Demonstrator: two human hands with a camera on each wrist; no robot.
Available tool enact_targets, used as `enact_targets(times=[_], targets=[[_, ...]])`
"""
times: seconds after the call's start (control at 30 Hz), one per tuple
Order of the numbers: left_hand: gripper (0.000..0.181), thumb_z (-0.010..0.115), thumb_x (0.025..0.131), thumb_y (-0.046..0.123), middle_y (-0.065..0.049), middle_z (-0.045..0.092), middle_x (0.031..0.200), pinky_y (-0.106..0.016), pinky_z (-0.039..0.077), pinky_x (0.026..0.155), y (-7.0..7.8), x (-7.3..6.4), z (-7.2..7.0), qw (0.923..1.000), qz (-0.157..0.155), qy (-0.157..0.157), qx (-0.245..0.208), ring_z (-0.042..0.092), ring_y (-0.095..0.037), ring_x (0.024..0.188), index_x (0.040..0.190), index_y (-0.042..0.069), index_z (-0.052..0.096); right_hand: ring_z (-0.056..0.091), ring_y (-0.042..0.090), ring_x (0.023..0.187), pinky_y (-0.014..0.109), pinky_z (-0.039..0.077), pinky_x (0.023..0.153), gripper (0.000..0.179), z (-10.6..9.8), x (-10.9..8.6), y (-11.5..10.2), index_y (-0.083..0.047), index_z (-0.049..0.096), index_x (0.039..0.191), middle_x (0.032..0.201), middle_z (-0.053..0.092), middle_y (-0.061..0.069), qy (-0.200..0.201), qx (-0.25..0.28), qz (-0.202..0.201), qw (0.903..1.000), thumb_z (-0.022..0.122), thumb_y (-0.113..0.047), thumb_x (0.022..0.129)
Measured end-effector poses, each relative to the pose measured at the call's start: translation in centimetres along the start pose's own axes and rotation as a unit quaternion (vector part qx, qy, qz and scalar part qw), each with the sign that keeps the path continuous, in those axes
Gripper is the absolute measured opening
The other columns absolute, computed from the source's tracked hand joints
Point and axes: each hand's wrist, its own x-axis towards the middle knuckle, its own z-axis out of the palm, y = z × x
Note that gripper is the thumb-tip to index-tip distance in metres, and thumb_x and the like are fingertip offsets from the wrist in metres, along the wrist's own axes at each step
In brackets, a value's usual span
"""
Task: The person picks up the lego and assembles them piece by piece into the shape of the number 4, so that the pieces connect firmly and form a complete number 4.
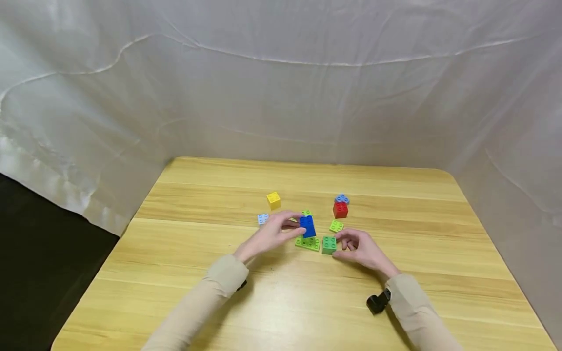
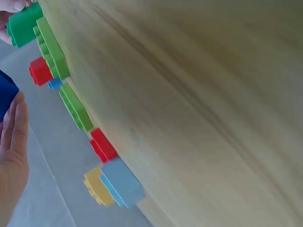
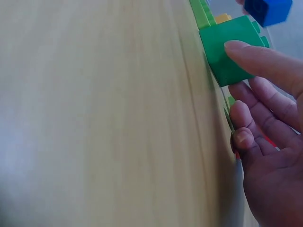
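A dark blue building brick [image 1: 307, 227] is held between the thumb and fingers of my left hand [image 1: 274, 232]. It hangs above a light green studded piece [image 1: 308, 244], whose middle it partly hides in the head view. Just right of that piece, my right hand [image 1: 363, 250] pinches a green brick [image 1: 329, 245] low at the table. In the right wrist view the thumb lies on one face of the green brick [image 3: 229, 52], and the other fingers are bent below it. The left wrist view catches only an edge of the blue brick [image 2: 5, 94].
On the wooden table [image 1: 281, 302], a yellow brick [image 1: 273, 200] and a light blue brick [image 1: 262, 218] lie left. Farther right are a red brick [image 1: 340, 210], a blue piece [image 1: 342, 198] and a small light green piece [image 1: 336, 225]. Another red brick [image 2: 103, 145] shows low down. Grey cloth [image 1: 307, 107] hangs behind.
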Motion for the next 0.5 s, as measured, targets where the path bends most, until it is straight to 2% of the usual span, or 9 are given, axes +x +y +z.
enact_targets(times=[0.23, 0.5], targets=[[0.040, 0.068, 0.097, 0.022, -0.016, 0.065, 0.133, -0.036, 0.057, 0.100, 0.9, 1.4, 1.1, 0.9997, 0.018, -0.018, -0.001, 0.069, -0.029, 0.116, 0.131, 0.002, 0.060, 0.041, 0.006, 0.060, 0.019, 0.034, 0.053, 0.038, 0.1, 0.2, 0.0, 0.000, 0.068, 0.110, 0.080, 0.058, 0.014, -0.003, 0.002, -0.006, 1.0000, 0.086, -0.013, 0.079], [0.037, 0.067, 0.098, 0.019, -0.014, 0.066, 0.129, -0.024, 0.057, 0.097, 1.5, 2.5, 2.5, 0.9980, 0.022, -0.059, 0.010, 0.069, -0.027, 0.117, 0.130, 0.002, 0.059, 0.040, 0.005, 0.060, 0.020, 0.033, 0.054, 0.036, 0.1, 0.2, 0.1, -0.005, 0.069, 0.109, 0.079, 0.057, 0.010, 0.001, -0.017, 0.003, 0.9998, 0.086, -0.015, 0.079]])
